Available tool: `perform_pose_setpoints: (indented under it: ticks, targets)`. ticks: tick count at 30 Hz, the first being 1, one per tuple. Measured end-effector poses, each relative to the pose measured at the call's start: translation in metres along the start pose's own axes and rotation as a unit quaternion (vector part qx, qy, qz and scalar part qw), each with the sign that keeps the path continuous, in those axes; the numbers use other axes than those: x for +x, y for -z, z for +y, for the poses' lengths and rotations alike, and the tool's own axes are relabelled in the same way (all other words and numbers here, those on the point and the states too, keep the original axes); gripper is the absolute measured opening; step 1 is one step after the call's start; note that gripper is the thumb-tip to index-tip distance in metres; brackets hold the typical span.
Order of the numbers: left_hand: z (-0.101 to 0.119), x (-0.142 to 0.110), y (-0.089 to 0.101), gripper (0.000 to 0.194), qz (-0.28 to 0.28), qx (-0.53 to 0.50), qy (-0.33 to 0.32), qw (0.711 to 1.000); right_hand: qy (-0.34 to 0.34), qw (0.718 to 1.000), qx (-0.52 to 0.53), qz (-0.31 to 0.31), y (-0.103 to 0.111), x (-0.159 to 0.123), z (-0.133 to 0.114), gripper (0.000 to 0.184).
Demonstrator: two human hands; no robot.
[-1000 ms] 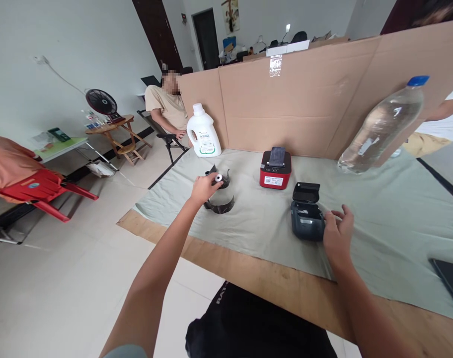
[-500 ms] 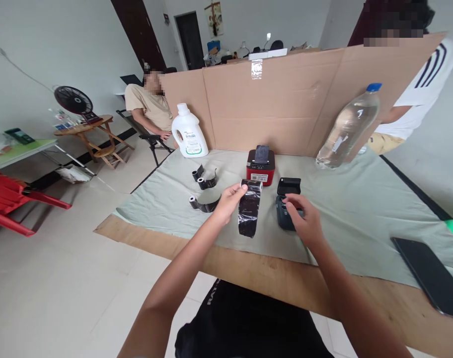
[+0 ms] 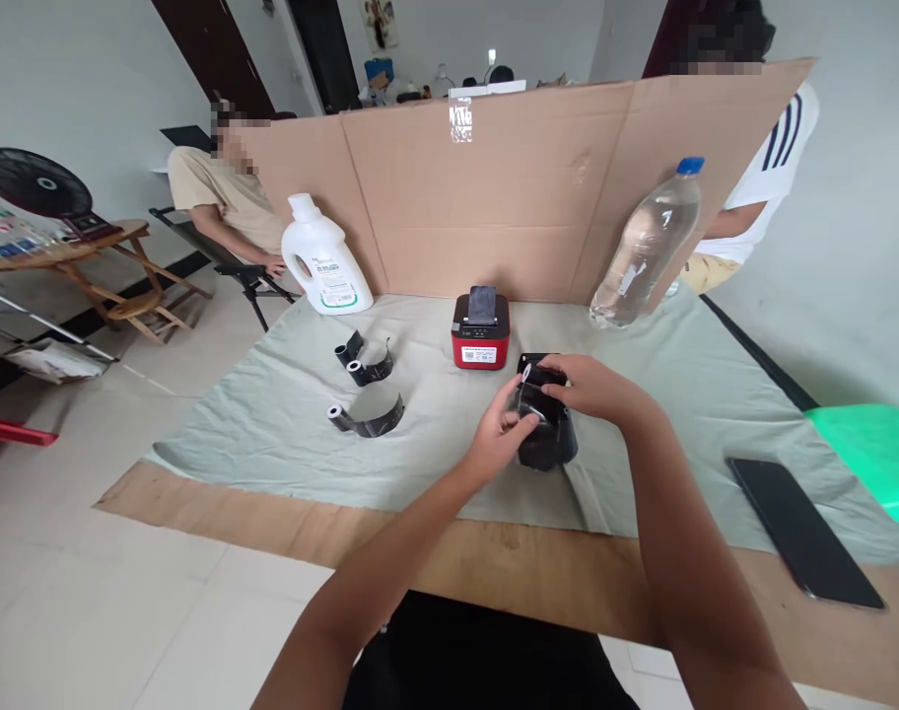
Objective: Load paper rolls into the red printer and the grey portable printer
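A roll of glossy black paper (image 3: 544, 378) with a white core is over the small dark printer (image 3: 566, 444), its loose strip hanging down across the front. My left hand (image 3: 500, 434) grips the roll's left side, its index finger near the white core end and the thumb on the strip. From the right, my right hand (image 3: 593, 388) curls its fingers onto the roll's other end. The printer's raised lid shows behind the roll, and its inside is mostly hidden. Left of it stands a red and black printer (image 3: 480, 340) with a dark strip sticking out of the top.
Several partly unrolled black paper rolls (image 3: 368, 419) lie on the cloth at left. A white jug (image 3: 327, 261) and a clear bottle with a blue cap (image 3: 646, 247) stand by the cardboard screen (image 3: 486, 197). A phone (image 3: 804, 532) lies at right. Two people sit beyond.
My left hand has carried the black paper roll rightward onto the small dark printer. My right hand has moved from the printer's lid area to the roll. The view has turned to the right.
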State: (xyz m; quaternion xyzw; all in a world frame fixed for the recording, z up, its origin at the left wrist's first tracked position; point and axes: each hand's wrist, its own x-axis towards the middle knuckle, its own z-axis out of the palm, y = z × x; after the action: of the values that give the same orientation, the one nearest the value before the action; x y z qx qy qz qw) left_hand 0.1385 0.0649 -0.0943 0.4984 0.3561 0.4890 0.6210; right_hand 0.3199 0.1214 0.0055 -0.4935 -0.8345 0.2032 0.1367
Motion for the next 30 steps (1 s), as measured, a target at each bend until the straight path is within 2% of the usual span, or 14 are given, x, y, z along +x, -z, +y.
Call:
perform_pose_setpoints:
  ticks: [3,5,8,10,15,21,26,30]
  targets:
    - [-0.005,-0.015,-0.003,0.060,-0.023,0.076,-0.024,0.997,-0.004,1.000,-0.022,0.016,-0.007,0.008,0.022,0.025]
    - [-0.009,-0.021,-0.004,0.047,-0.044,0.117,-0.047,0.991,-0.006,1.000,-0.030,0.000,-0.013,0.012,0.033,0.029]
    - [-0.015,-0.023,-0.004,0.049,-0.067,0.152,-0.077,0.983,-0.011,0.998,-0.055,-0.037,-0.021,0.016,0.041,0.033]
    - [-0.019,-0.023,-0.004,0.048,-0.057,0.188,-0.082,0.977,-0.014,0.996,-0.077,-0.049,-0.026,0.018,0.042,0.034]
    - [-0.021,-0.023,-0.003,0.027,-0.020,0.301,-0.128,0.945,-0.030,0.991,-0.116,-0.056,-0.038,0.019,0.036,0.040]
    - [-0.021,-0.022,-0.002,0.029,-0.023,0.409,-0.187,0.893,-0.084,0.976,-0.195,-0.048,-0.051,0.017,0.012,0.041]
    - [-0.020,-0.022,-0.001,0.053,-0.051,0.512,-0.221,0.828,-0.102,0.970,-0.214,-0.057,-0.051,0.016,0.006,0.036]
    - [-0.020,-0.021,-0.001,0.046,-0.060,0.566,-0.221,0.792,-0.112,0.972,-0.200,-0.059,-0.048,0.016,0.010,0.026]
